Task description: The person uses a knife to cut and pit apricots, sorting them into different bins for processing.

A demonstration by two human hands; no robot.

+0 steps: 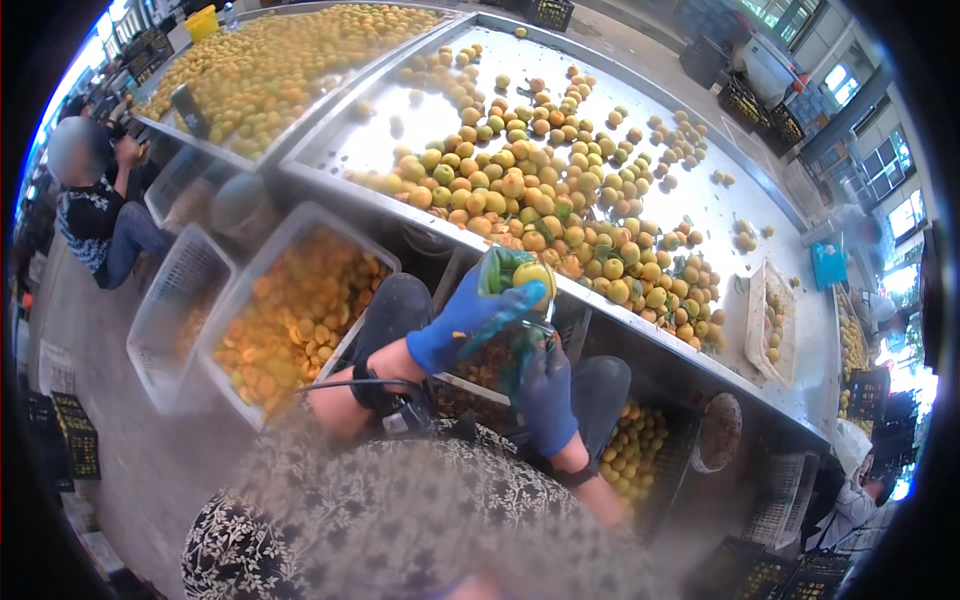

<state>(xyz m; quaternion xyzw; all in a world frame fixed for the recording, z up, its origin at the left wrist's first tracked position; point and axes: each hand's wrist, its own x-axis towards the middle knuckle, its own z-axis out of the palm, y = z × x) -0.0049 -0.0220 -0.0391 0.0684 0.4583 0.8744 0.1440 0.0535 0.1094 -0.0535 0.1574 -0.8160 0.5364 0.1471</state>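
Note:
My left hand (466,309), in a blue glove with green on its fingers, grips a yellow-green apricot (534,279) at the front rim of the metal sorting table (667,324). Just below it, my right hand (547,394), also gloved, is closed around a small tool with a shiny metal part (541,324); its exact shape is unclear. The metal part reaches up close to the fruit. Beyond both hands lies a heap of whole apricots (510,184) with some green leaves. Left of my knees, a white plastic crate (296,216) holds orange, apparently cut apricots (304,330).
A shallow white basket (757,322) with a few fruits rests on the table's right. Under the table are a crate of whole apricots (634,442) and a round container (718,433). Another crate (176,315) and a seated person (105,202) are at left.

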